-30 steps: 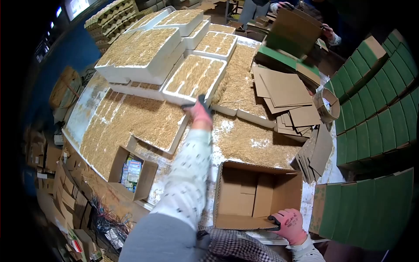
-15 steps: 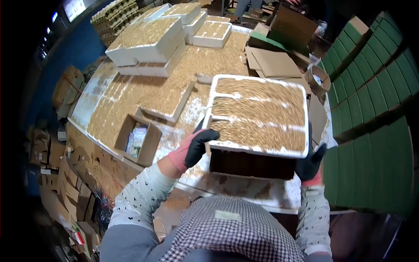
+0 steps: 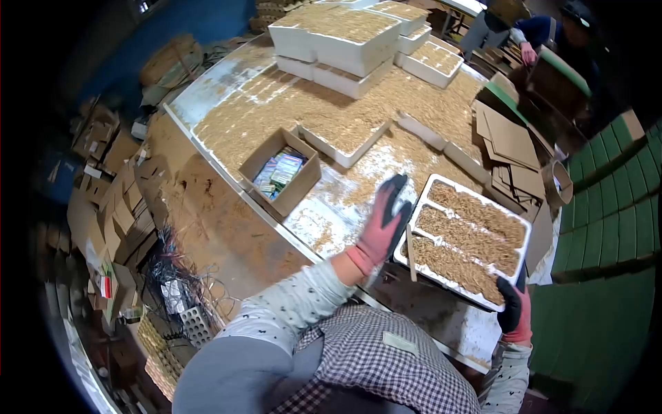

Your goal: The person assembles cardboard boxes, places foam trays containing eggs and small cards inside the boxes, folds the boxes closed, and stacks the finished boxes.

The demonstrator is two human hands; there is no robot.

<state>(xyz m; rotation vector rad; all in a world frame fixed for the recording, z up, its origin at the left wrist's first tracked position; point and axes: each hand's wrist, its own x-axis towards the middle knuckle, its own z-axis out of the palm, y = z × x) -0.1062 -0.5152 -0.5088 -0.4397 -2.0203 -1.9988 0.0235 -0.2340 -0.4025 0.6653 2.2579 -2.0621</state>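
A white foam tray (image 3: pixel 465 238) with rows of brown, grain-like filling lies tilted at the front right of the table, with something dark below it. My left hand (image 3: pixel 383 228), in a pink and black glove, is beside the tray's left edge, fingers spread and holding nothing. At the near right corner, my right hand (image 3: pixel 516 307) is closed on the tray's rim. A thin light strip (image 3: pixel 412 255) stands along the left rim. The cardboard box under the tray is largely hidden.
A small carton (image 3: pixel 296 183) of coloured packets sits on the table's near left edge. White trays (image 3: pixel 338 52) are stacked at the back. Flat cardboard (image 3: pixel 510 138) and green boxes (image 3: pixel 607 228) are at the right. A co-worker (image 3: pixel 569 41) handles a box at the back right.
The filled tray has come off the table's middle over the cardboard box and then moved lower. My left hand has let go of it. The view has swung left.
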